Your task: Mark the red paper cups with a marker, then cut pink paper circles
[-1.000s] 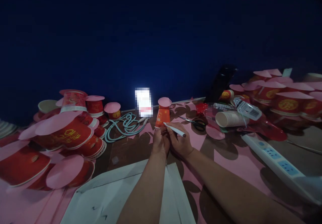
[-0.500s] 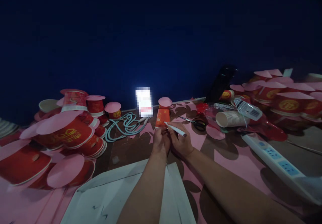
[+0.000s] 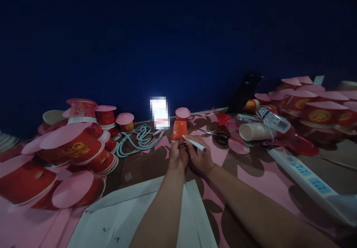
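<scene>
An orange-red paper cup (image 3: 180,130) stands upside down, its wide rim toward me, with my left hand (image 3: 177,157) closed at its near edge. My right hand (image 3: 201,158) is closed around a white marker pen (image 3: 196,144), whose tip points at the cup's lower right side. Whether the tip touches the cup cannot be made out. Just behind the cup sits another red cup topped with a pink paper disc (image 3: 183,112). To the right of my hands lie black-handled scissors (image 3: 220,138).
Piles of red cups with pink discs fill the left (image 3: 83,151) and right (image 3: 319,114). A coiled pale-blue cable (image 3: 139,142) lies by a lit, blurred screen (image 3: 160,113). A power strip (image 3: 304,177), a stack of paper cups (image 3: 256,131) and a white board (image 3: 119,214) are nearby.
The orange-red cup has tilted very slightly to the left at its top. Both hands and the marker pen stay almost in place.
</scene>
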Demonstrator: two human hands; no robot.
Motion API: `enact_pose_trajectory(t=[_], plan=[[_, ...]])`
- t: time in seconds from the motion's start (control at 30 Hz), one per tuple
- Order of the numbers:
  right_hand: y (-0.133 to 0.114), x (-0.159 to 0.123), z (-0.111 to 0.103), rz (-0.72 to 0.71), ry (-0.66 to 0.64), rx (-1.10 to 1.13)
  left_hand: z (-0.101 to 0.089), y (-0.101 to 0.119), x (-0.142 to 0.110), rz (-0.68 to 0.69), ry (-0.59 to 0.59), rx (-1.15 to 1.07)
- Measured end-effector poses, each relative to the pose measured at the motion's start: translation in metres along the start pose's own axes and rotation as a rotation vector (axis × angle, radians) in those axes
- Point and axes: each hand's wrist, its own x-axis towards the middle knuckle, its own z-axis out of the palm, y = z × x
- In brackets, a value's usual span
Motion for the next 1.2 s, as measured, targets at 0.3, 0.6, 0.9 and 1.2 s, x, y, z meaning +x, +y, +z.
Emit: enact_pose_trajectory(t=[0.3,0.6,0.9,1.2], plan=[[-0.0023,0.001,0.0009,0.006,0.027,0.014,-0.0026,0.0003,0.0,0.028,-0.039,0.034],[-0.006,0.004,-0.0039,0.042,0.126,0.024,0.0005,0.001,0.0012,0.117,-0.101,-0.045],[-0.0066,0.0025,-0.0038,0.075,0.1,0.042,-0.0037,0.0028,0.0036,0.083,-0.062,-0.042],[-0.0083,-0.0004,-0.0045,0.085,0.018,0.06,-0.0058,0.0064,0.0011,0.027,-0.154,-0.034]])
